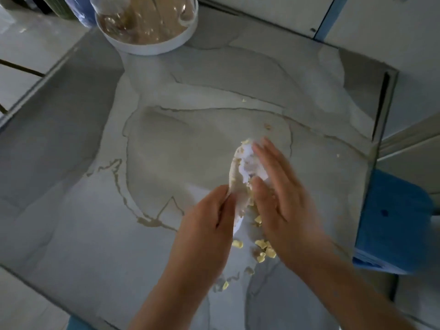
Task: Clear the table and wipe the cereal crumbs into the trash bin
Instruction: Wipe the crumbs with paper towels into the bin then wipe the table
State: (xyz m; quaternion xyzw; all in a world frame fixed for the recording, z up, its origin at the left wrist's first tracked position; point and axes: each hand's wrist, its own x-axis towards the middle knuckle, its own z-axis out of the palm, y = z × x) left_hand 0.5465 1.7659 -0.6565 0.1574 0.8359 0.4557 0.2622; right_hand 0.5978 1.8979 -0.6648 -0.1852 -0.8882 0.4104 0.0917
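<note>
Our left hand (207,217) pinching the near edge of a crumpled white paper tissue (240,184) on the grey marble-patterned table (95,186), our right hand (281,196) flat with fingers spread over it, pale yellow cereal crumbs (262,248) strewn toward six o'clock, round white tray (147,47) at eleven o'clock, blue stool (395,222) at three o'clock.

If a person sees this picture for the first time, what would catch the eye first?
Probably the two bare hands at centre: the left hand holds the edge of a white paper tissue while the right hand presses on it. Next, the yellow cereal crumbs lie scattered below them on the grey marble table. A white round bin stands at the far edge.
</note>
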